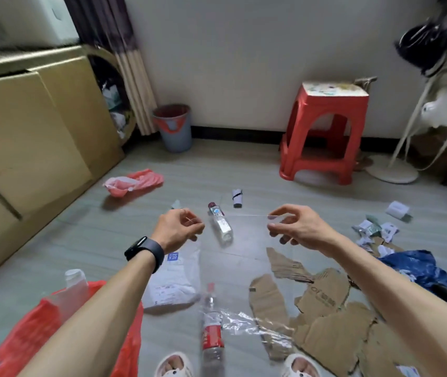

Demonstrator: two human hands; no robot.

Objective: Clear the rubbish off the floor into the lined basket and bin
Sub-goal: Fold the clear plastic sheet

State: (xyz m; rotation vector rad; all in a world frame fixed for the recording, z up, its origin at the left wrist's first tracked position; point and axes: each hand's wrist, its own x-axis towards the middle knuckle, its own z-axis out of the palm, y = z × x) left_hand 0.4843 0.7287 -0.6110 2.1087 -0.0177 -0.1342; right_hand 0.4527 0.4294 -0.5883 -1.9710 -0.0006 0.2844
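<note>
Gold-rimmed, the basket (pixel 108 54) sits at far left, tucked behind a tan box (pixel 26 131). The grey bin (pixel 176 140) with its red liner stands just to the right of it, against the wall. Both are well ahead of the person and off to the left.

Nearer, the left hand (pixel 176 229) pinches one top corner of a clear plastic film (pixel 241 323) between thumb and fingertips. The film's upper edge runs as a thin, taut line straight across to the right hand (pixel 295 227), which pinches the other corner the same way. Its long axis therefore lies left to right, square to the person. The rest hangs toward the floor (pixel 244 164), with its crinkled lower end near the feet.

The left hand looks the closer one to both containers, so the carry would likely swing forward and left. The film is best gathered first, so that it does not drag over the torn cardboard (pixel 325 322) below.
</note>
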